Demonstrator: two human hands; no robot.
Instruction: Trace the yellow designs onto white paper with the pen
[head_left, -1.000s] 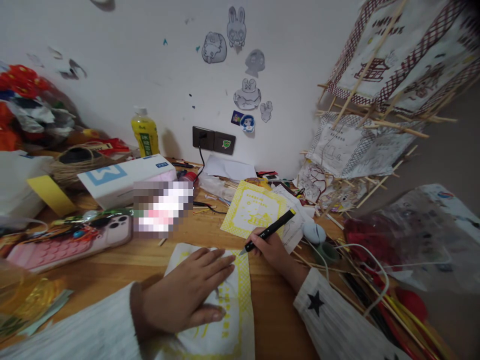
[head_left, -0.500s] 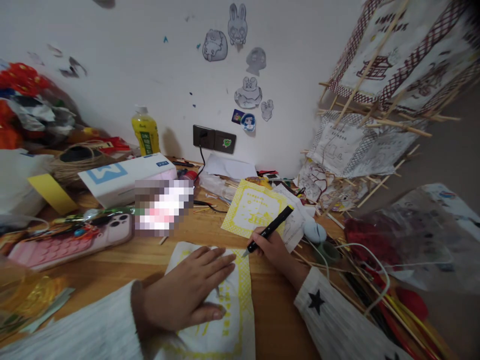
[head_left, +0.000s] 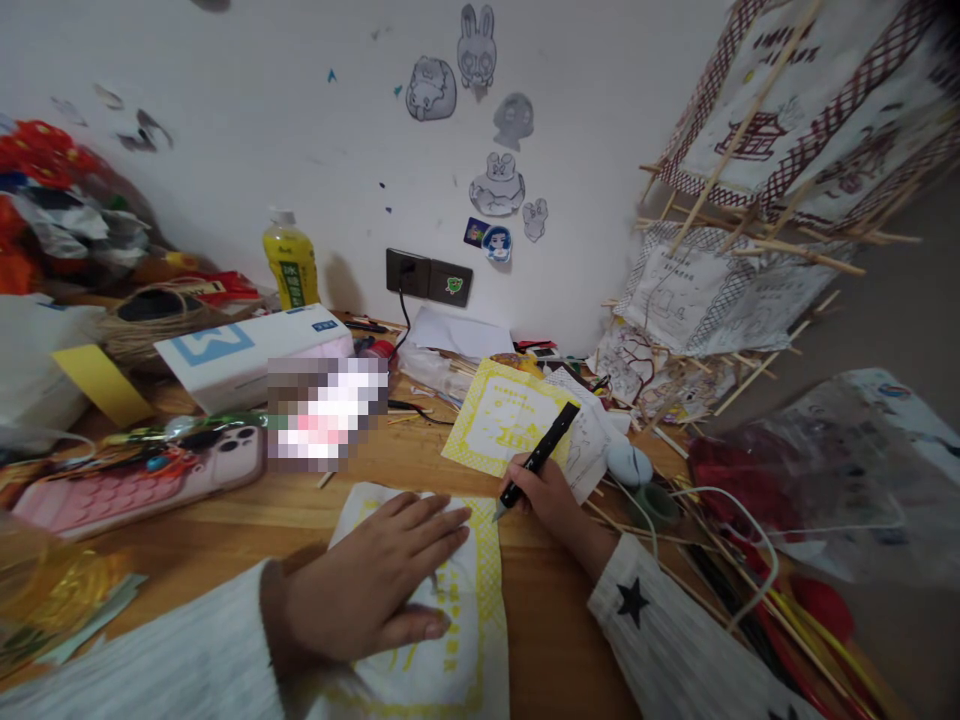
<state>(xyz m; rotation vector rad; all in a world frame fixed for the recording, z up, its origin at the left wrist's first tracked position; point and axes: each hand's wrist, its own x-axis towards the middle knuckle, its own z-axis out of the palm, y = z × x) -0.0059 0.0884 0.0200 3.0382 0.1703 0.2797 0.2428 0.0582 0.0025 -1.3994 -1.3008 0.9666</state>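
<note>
A white sheet [head_left: 457, 660] with a yellow patterned border and yellow characters lies on the wooden table [head_left: 559, 620]. My left hand [head_left: 382, 575] is spread flat on it, covering its middle and left part. In my right hand [head_left: 544, 495] is a black marker [head_left: 541, 455], tilted with its tip down at the sheet's upper right edge; whether the tip touches cannot be told. Just behind the marker lies a second sheet with a yellow border and drawing [head_left: 476, 425]. It partly overlaps a paper with dark line drawing [head_left: 589, 450].
Left are a pink phone [head_left: 244, 460], a white-and-blue box [head_left: 225, 370] and a yellow drink bottle [head_left: 291, 262]. Sticks, cords and plastic bags [head_left: 847, 480] crowd the right. A stick-framed paper lantern [head_left: 750, 150] rises at the back right. Behind the table is a wall with a socket [head_left: 427, 278].
The marker has tilted slightly more upright, and its tip has moved a little down and to the right along the border. My left hand stays flat on the sheet.
</note>
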